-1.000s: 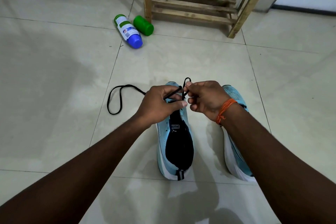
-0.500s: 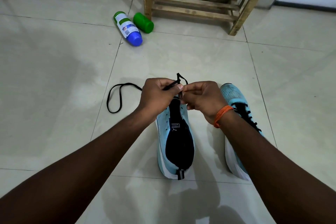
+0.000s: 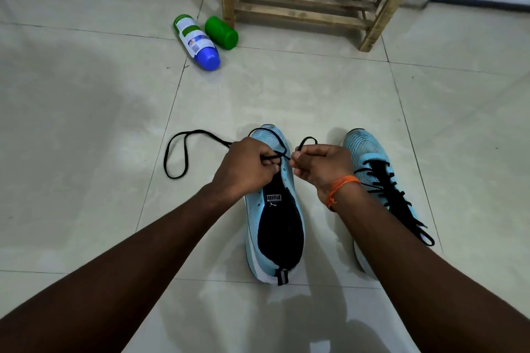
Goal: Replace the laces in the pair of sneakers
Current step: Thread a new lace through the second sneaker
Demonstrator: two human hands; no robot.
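Two light-blue sneakers stand on the tiled floor, toes away from me. The left sneaker (image 3: 275,238) has a black tongue and open eyelets. A black lace (image 3: 175,157) trails from it in a loop over the floor to the left. My left hand (image 3: 243,169) grips this lace over the sneaker's front. My right hand (image 3: 318,166), with an orange thread at the wrist, pinches the lace's other end, which loops above the fingers. The right sneaker (image 3: 370,163) is laced in black and lies partly under my right forearm.
A white bottle with a blue cap (image 3: 198,43) and a green container (image 3: 221,33) lie on the floor ahead. Behind them a wooden stool frame (image 3: 301,6) stands by the wall. Pale floor tiles (image 3: 86,123) surround the shoes.
Both hands have drawn back toward me and slightly apart along the left sneaker, uncovering its toe. The lace now crosses the toe, and the right sneaker shows more.
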